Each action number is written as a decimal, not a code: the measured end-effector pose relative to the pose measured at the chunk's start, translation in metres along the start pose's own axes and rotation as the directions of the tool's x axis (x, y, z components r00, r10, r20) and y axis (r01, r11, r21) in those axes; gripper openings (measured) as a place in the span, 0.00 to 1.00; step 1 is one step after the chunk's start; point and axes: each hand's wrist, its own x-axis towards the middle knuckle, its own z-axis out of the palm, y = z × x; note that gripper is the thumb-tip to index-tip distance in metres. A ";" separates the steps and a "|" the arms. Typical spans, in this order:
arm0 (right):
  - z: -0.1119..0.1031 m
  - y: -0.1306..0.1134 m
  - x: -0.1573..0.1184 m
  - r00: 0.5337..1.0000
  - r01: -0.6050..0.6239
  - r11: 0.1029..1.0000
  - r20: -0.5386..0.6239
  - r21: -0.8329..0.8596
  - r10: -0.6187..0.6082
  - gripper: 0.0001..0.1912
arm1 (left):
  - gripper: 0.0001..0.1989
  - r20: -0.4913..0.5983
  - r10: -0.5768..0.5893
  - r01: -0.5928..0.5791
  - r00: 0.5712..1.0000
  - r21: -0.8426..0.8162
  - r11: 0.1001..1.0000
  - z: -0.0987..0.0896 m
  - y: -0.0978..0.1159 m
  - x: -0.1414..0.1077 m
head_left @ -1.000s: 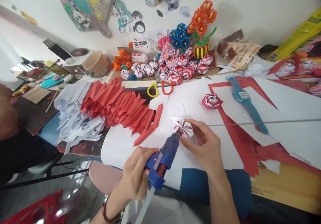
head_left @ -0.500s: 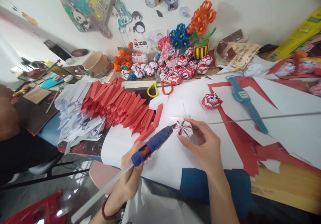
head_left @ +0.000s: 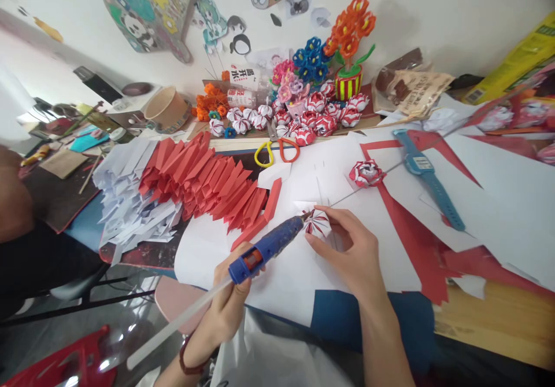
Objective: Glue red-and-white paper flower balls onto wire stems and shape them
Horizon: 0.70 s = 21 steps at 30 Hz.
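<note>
- L hand (head_left: 232, 301): fingers wrapped round 1 glue gun (head_left: 272, 248), blue, scuffed nr the nozzle, orange showing in its slot; 1 whitish glue stick (head_left: 177, 324) out the back.
- R hand (head_left: 354, 249): thumb + index pinching 1 paper ball (head_left: 319, 226); other fingers part hidden, can't tell how they sit.
- Ball: white w/ narrow red stripes fanning from a centre, pinwheel-like; it's over the white sheet (head_left: 281, 291), gun tip at its L edge, can't tell from here if touching.
- Past the hands: 1 red/white rosette (head_left: 366, 174), petals more open; 1 blue watch (head_left: 427, 174) to its R.
- Off L: 2 piles of folded strips, 1 red (head_left: 199, 179), 1 white (head_left: 130, 184), too many to count.
- Mid-back: 1 pr scissors (head_left: 280, 143), 1 yellow + 1 orange handle.
- By the wall: 12+ red/white balls (head_left: 325, 125), overlapping; 1 striped pot (head_left: 348, 85) w/ orange flowers (head_left: 349, 45).
</note>
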 end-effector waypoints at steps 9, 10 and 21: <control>-0.008 -0.001 -0.001 0.965 -0.099 0.986 0.254 0.135 0.062 0.24 | 0.24 0.218 -0.159 0.197 0.963 -0.164 0.967 0.018 0.044 0.031; -0.008 -0.001 0.000 0.966 -0.102 0.981 0.250 0.165 0.058 0.24 | 0.24 0.246 -0.174 0.227 0.954 -0.207 0.952 0.018 0.047 0.034; -0.016 -0.004 0.000 0.811 0.145 0.972 -0.585 0.183 -0.011 0.30 | 0.20 0.330 0.411 -0.527 0.850 0.532 0.662 0.004 0.040 0.034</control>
